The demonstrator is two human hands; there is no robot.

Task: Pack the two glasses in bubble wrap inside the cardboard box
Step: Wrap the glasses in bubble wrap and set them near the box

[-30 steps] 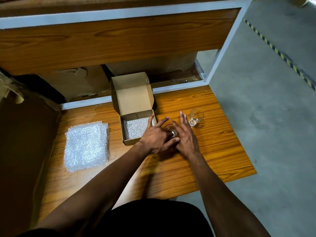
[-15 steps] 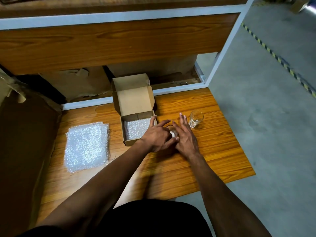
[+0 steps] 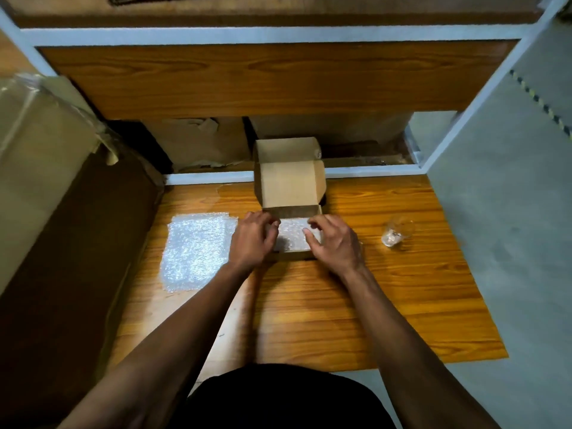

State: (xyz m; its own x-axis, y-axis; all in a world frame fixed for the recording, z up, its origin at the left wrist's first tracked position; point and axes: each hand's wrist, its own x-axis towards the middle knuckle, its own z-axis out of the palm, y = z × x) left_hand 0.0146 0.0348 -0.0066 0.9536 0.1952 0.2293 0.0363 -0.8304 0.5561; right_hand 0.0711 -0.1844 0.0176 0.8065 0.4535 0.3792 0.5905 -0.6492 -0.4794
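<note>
A small cardboard box [image 3: 291, 187] stands open on the wooden table [image 3: 387, 305], its lid upright and its bottom lined with bubble wrap [image 3: 294, 235]. My left hand [image 3: 252, 239] and my right hand [image 3: 335, 243] hover over the box with fingers curled toward each other. Between the fingertips they hold the first glass, which barely shows against the wrap. The second glass [image 3: 394, 232] stands alone on the table to the right of the box.
A stack of bubble wrap sheets [image 3: 198, 246] lies left of the box. A large brown carton [image 3: 62, 212] borders the table's left side. A wooden shelf with a white frame [image 3: 278, 35] overhangs the back. Grey floor lies to the right.
Both hands have moved left from the table spot beside the box to over the box's inside, taking the first glass along. The second glass has stayed put.
</note>
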